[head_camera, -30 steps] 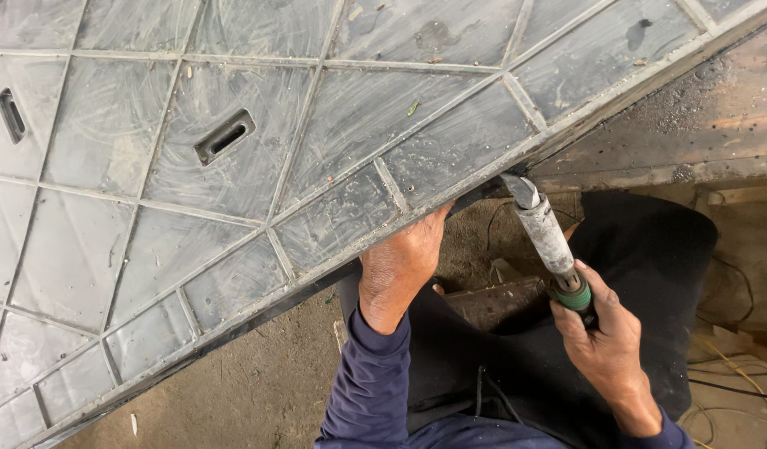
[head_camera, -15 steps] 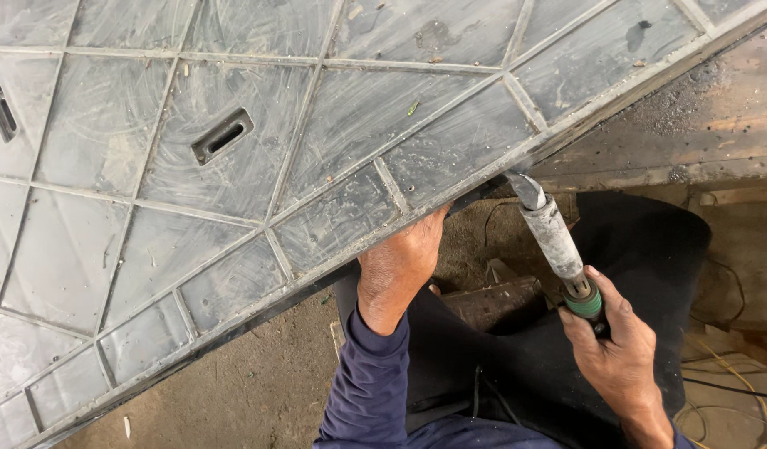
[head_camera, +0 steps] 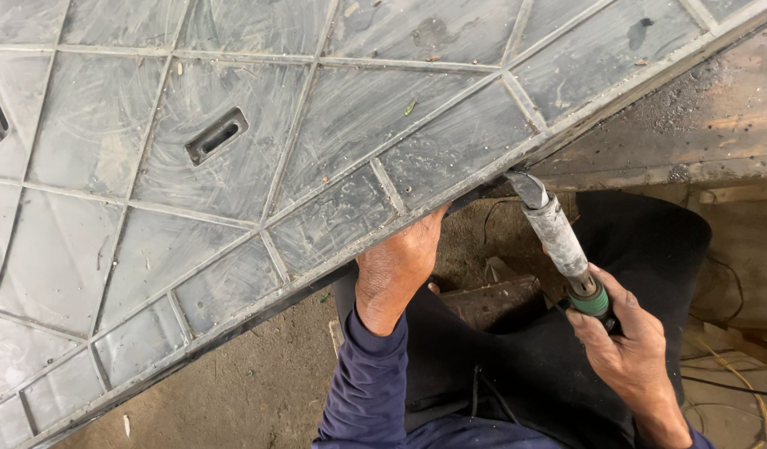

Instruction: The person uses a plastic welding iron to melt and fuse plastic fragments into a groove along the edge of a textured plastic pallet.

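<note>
Scraper tool (head_camera: 558, 237) | tip up-left at panel (head_camera: 234, 166) edge | right hand (head_camera: 629, 345) fingers wrapped around handle | left hand (head_camera: 393, 270) fingers hidden under panel

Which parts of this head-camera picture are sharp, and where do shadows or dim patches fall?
Head view: even, soft light with no glare; the grey ribbed panel, left hand and tool in the right hand look sharp; deep shadow under the panel's edge.

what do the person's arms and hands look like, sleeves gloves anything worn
Both hands are bare: no gloves, rings or watch visible. The left hand comes out of a long dark blue sleeve that is creased and reaches to the wrist. The right hand shows only a sliver of the same blue cloth at the wrist.
</note>
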